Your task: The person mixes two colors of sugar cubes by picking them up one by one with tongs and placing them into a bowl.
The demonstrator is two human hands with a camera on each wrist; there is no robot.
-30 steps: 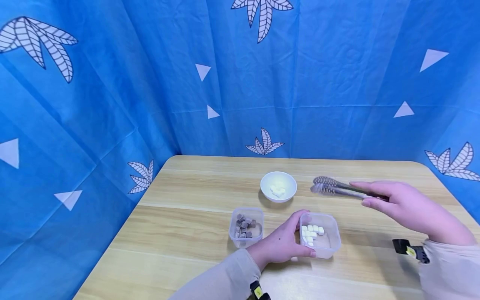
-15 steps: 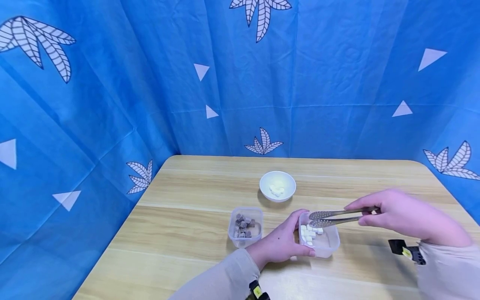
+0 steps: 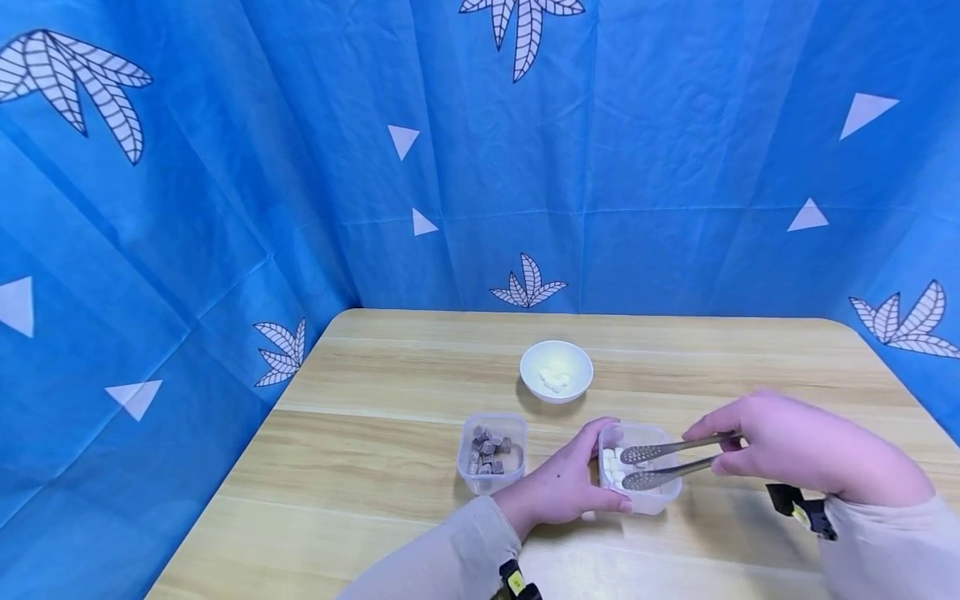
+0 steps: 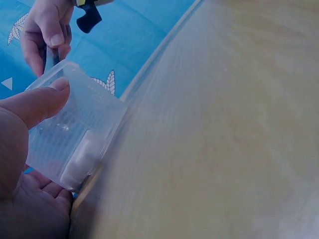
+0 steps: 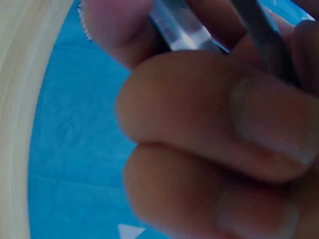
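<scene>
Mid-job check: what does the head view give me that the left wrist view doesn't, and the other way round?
Only the head view shows the tongs' tips apart over the white cubes, plus the white bowl and the tub of brown cubes. Only the left wrist view shows the thumb pressed on the clear tub's wall, close up. Both show the left hand holding that tub and the right hand on the table.

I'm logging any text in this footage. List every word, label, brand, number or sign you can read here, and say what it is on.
No readable text in any view.
Yellow tag on the black band at the left wrist: too small to read.
Yellow tag on the black band at the right wrist: too small to read.
Blue backdrop: only white leaf and triangle patterns, no writing.
Clear tubs, white bowl and tongs: no markings visible.
</scene>
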